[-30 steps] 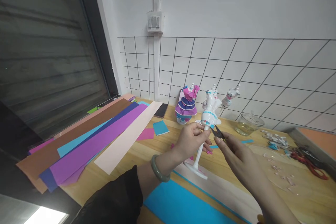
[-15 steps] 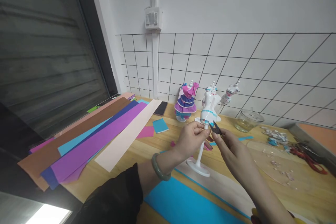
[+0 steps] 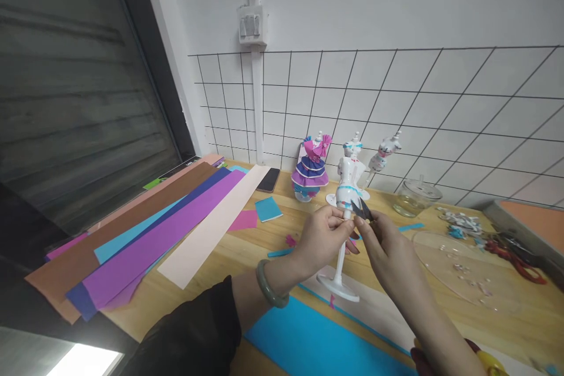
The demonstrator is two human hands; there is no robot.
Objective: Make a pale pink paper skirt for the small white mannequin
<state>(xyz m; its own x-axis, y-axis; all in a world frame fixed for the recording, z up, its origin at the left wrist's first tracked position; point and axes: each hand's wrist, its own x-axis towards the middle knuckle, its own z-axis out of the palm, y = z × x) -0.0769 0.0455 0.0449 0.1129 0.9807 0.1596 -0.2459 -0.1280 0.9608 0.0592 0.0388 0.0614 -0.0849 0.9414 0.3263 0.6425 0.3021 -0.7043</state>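
A white miniature dress-form mannequin (image 3: 349, 179) with thin blue trim stands upright in front of me. My left hand (image 3: 324, 236) is closed around the top of its stand, just under the torso, thumb and fingertips pinched there. My right hand (image 3: 384, 242) grips small black snips (image 3: 363, 210), blades slightly apart and pointing up beside the mannequin's lower edge. The thumbs of both hands nearly meet at the pole. The white round base (image 3: 338, 288) rests on pale paper (image 3: 381, 314). Whatever fine piece lies between my fingertips is hidden.
Long coloured paper strips (image 3: 165, 229) fan out at left. A dressed mannequin (image 3: 311, 170) and a bare one (image 3: 385, 155) stand behind. To the right are a glass pot (image 3: 414, 198), a clear plate (image 3: 440, 270) and red-handled scissors (image 3: 529, 273). Blue paper (image 3: 317, 338) lies in front.
The mannequin's base has shifted slightly right and nearer to me, and a small pink bow now shows beside it. Both hands keep their grips; the view has tilted slightly.
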